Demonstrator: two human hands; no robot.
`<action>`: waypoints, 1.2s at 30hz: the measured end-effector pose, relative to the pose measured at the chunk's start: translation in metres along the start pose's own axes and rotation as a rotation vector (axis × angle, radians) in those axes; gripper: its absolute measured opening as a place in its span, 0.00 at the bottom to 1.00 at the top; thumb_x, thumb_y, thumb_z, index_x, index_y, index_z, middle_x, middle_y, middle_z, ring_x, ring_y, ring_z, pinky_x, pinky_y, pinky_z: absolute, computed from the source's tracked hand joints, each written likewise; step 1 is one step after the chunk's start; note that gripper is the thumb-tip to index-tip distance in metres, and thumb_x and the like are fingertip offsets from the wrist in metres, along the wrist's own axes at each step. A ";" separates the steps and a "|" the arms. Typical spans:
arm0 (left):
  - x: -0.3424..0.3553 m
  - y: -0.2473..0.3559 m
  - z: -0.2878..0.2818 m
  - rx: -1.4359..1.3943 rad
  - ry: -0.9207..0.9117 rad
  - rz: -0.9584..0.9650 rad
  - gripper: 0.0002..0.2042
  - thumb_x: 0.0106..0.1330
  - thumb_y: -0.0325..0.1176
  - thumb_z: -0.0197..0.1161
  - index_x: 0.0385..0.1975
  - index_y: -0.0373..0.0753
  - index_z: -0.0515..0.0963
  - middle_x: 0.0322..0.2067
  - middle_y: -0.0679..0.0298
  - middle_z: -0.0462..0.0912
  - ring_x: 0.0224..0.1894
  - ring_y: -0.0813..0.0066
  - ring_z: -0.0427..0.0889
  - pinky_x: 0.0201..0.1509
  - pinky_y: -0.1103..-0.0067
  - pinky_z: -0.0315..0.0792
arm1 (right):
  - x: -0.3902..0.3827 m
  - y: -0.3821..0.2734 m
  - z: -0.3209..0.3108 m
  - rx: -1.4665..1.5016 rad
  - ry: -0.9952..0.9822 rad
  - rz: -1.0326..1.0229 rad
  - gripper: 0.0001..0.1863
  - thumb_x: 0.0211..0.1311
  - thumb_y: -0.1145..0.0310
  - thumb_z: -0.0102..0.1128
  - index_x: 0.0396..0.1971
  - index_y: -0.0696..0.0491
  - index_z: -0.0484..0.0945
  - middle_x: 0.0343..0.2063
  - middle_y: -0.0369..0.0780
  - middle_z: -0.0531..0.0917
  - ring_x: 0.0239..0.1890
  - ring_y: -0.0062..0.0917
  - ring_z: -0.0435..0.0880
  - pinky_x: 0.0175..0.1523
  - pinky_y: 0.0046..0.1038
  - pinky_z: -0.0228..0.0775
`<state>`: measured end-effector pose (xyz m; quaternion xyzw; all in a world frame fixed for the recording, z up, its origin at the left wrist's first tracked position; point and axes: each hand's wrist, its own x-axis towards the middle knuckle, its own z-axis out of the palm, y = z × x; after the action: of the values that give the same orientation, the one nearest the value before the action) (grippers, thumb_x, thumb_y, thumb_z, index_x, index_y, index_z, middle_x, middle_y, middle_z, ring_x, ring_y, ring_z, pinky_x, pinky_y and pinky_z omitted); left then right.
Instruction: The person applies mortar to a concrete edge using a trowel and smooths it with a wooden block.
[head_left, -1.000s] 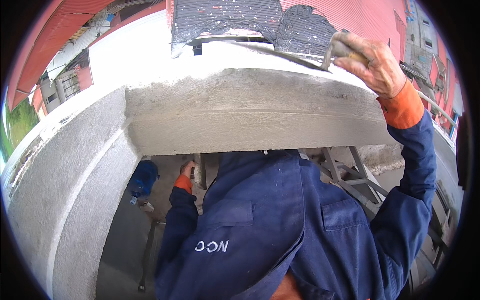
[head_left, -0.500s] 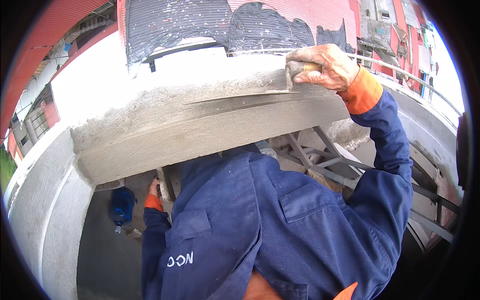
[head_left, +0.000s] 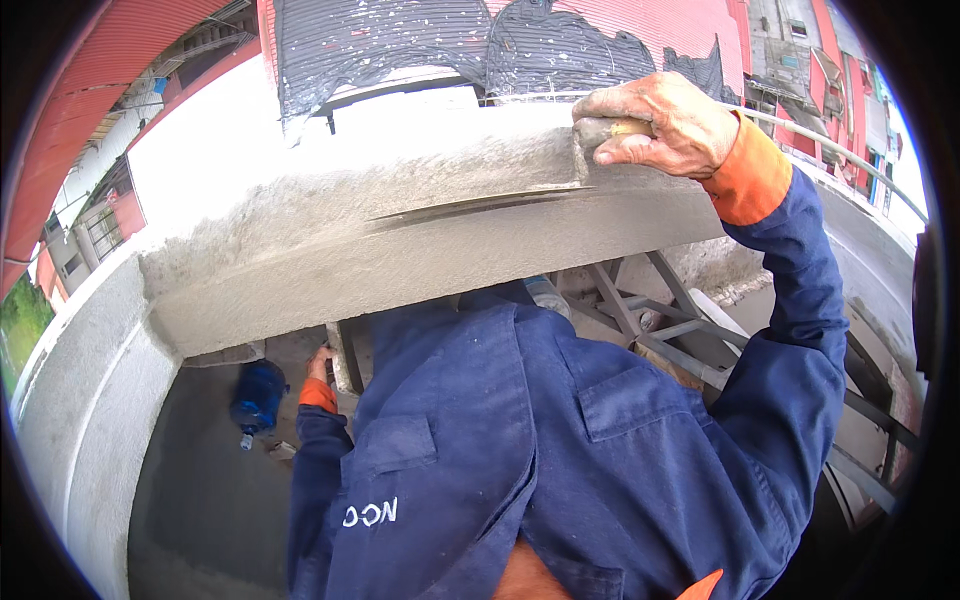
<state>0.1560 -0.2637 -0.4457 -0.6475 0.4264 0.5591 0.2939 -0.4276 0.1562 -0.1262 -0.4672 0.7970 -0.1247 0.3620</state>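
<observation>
My right hand (head_left: 668, 125) is closed round the wooden handle of a trowel, its fingers smeared with grey. The trowel's long thin blade (head_left: 470, 205) lies along the rendered inner face of a low parapet wall (head_left: 420, 255), and I see it nearly edge-on. Low at my left side, my left hand (head_left: 319, 364) has its fingers closed at the edge of a flat, mortar-stained board (head_left: 345, 358). My jacket and the wall hide most of that board.
A blue water bottle (head_left: 259, 396) stands or lies on the floor beyond my left hand. Grey metal framing (head_left: 660, 320) is on my right, below the wall. The wall meets a side wall (head_left: 100, 360) at left. A pipe rail (head_left: 830, 150) runs outside.
The view has shifted slightly, so the background and my body sit further right. The trowel stays against the wall with its blade angle a little changed. Both hands keep their hold.
</observation>
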 end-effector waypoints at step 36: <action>-0.007 -0.014 0.059 0.039 -0.027 -0.012 0.27 0.50 0.43 0.62 0.54 0.45 0.80 0.30 0.67 0.81 0.27 0.74 0.79 0.31 0.73 0.75 | -0.045 -0.007 0.027 -0.272 0.532 0.034 0.25 0.58 0.63 0.68 0.52 0.56 0.73 0.37 0.49 0.83 0.37 0.44 0.84 0.43 0.36 0.75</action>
<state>0.1400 -0.2052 -0.4519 -0.6366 0.4293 0.5574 0.3158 -0.3910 0.1935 -0.1210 -0.4487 0.8810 -0.1287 0.0764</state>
